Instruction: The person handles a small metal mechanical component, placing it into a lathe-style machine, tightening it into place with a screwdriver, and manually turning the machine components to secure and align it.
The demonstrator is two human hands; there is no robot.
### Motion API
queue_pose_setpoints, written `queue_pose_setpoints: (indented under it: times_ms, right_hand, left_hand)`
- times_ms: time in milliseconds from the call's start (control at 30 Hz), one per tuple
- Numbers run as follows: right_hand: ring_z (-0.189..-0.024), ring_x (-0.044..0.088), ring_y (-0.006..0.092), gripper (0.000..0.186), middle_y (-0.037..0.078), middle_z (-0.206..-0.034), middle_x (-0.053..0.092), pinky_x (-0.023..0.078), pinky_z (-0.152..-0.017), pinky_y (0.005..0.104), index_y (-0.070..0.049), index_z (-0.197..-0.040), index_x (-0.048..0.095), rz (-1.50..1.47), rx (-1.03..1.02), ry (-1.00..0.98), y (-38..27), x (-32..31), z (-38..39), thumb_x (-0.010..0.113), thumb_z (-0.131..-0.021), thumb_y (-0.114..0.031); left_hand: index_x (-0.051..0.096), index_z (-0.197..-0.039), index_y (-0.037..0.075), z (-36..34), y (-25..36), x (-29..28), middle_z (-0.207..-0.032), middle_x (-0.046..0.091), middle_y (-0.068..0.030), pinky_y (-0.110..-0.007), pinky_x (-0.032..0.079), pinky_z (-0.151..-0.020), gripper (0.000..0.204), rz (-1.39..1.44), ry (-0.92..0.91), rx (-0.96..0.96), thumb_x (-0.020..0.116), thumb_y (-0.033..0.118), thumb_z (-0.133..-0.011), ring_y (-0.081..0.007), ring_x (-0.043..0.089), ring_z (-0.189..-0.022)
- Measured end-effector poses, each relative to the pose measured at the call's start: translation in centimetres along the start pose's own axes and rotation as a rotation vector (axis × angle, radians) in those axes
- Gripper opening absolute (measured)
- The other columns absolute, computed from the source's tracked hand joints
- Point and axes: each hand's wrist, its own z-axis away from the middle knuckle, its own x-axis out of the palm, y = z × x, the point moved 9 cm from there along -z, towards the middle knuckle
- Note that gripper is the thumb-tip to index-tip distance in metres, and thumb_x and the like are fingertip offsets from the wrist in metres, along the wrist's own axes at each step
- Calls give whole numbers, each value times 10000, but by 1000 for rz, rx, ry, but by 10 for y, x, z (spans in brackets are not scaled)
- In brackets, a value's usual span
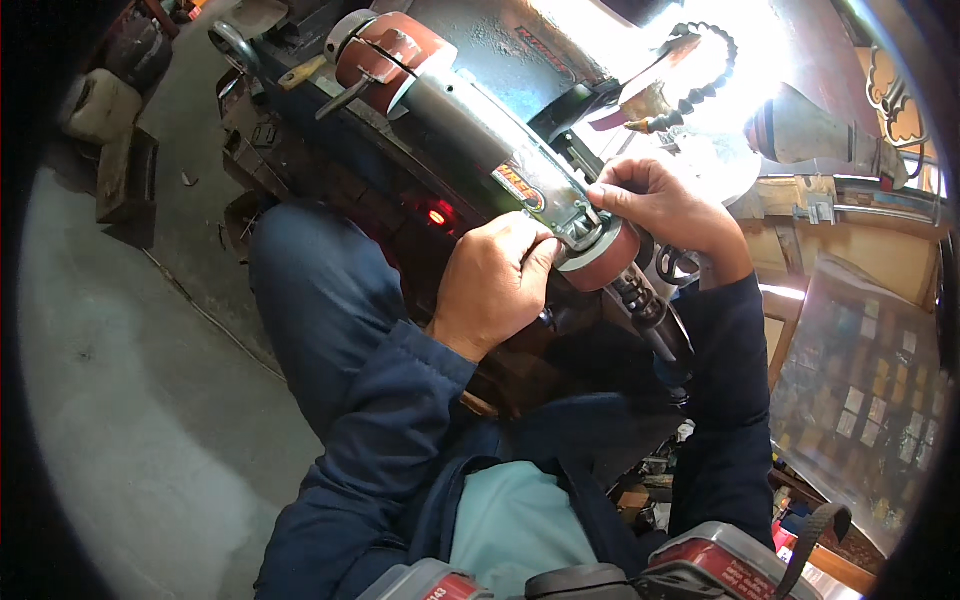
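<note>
A long grey metal cylinder (470, 130) lies slanted across the machine, with a colourful label on its lower end. A reddish-brown collar (605, 255) rings that end, and a small shiny metal bracket (580, 232) sits just above it. My left hand (492, 285) is closed at the cylinder's near side, its thumb and forefinger pressed together by the bracket. On the far side, my right hand (670, 203) pinches near the bracket's other edge. Whatever lies between the fingertips of either hand is too small or hidden. A dark spindle (655, 320) extends below the collar toward me.
At the cylinder's upper end is a larger reddish-brown head (395, 55) with a lever handle (345, 98) sticking out. A segmented black hose (715, 60) curves in the bright glare. A red light (437, 216) glows below. Wooden boxes (128, 180) stand on the floor at left.
</note>
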Motion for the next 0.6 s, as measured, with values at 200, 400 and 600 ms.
queue_pose_setpoints:
  times_ms: [200,400,600]
  right_hand:
    - [-818,572,26,231,-53,-888,654,498,-742,224,-20,-1019,699,-185,-188,-71,-9,2,1,718,-1008,-249]
    - [-849,585,37,197,-31,-921,664,512,-779,237,-23,-1025,699,-81,16,34,8,-4,0,717,-1000,-218]
    - [-863,586,38,208,-24,-925,674,511,-782,237,-22,-1010,704,-281,35,82,6,-6,3,725,-1000,-229]
  left_hand:
    - [716,-957,-43,0,-2,-2,-895,713,-213,-397,562,-715,126,-32,-37,-141,701,78,-926,-370,721,-822]
    - [720,-940,-37,0,-2,1,-894,715,-208,-403,556,-696,121,2,-26,-23,721,81,-911,-372,718,-813]
    - [716,-921,-35,1,-2,-2,-881,704,-195,-405,545,-686,116,31,-5,-87,716,81,-914,-381,702,-788]
